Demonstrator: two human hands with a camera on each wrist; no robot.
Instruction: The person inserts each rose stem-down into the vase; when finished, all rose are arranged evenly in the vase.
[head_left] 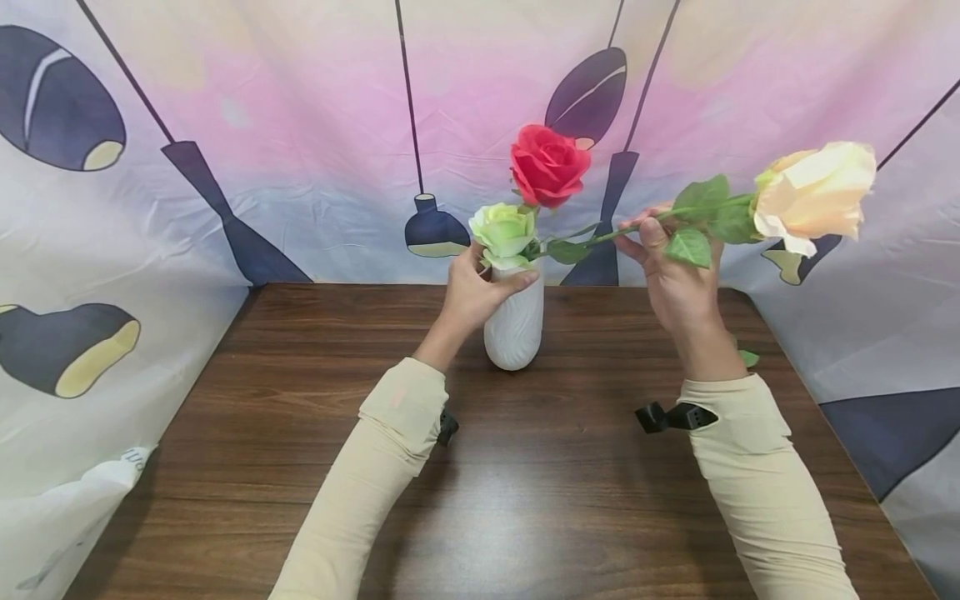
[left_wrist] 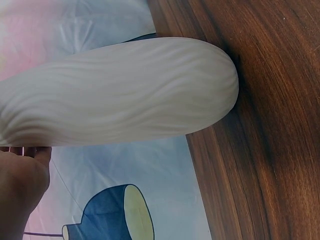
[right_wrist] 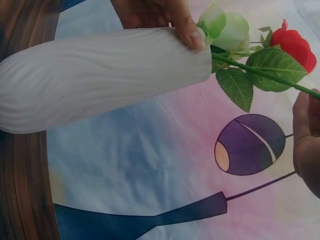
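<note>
A white vase (head_left: 513,325) with wavy ridges stands on the table toward its back edge. My left hand (head_left: 476,292) grips it near the rim, thumb across the front. In the vase are a red rose (head_left: 551,165) and a pale green rose (head_left: 502,230), the red one standing higher. My right hand (head_left: 678,275) pinches the green stem (right_wrist: 270,76) of a peach rose (head_left: 817,196). That stem slants leftward, its lower end at the vase mouth, and the bloom leans far out to the right. Leaves (right_wrist: 277,70) on the stem hang beside the rim.
The dark wooden table (head_left: 517,500) ends at a patterned cloth backdrop (head_left: 315,167) close behind the vase. A green leaf (head_left: 747,358) shows beside my right wrist, low over the table. Black camera mounts (head_left: 675,417) sit on both cuffs.
</note>
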